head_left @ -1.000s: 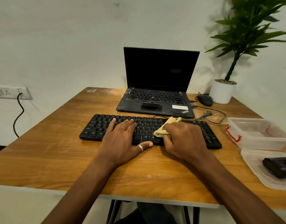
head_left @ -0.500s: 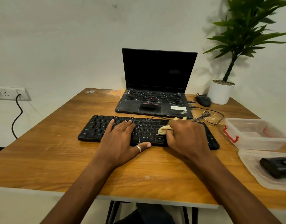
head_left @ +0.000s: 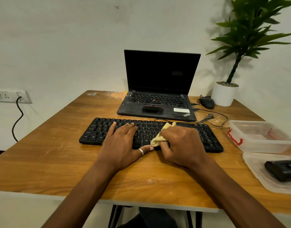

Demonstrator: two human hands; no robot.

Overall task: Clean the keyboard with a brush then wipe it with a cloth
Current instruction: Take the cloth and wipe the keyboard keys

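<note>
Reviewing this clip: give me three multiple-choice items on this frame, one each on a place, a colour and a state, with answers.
1. Where is the mouse? A beside the plant pot; B on the laptop; C in the clear box.
2. The cloth is: A blue; B pale yellow; C red.
3. The left hand is: A gripping a brush; B flat on the keyboard; C raised in air.
Answers: 1A, it lies next to the pot; 2B, yellow folds show in the right hand; 3B, fingers straight across keys.
</note>
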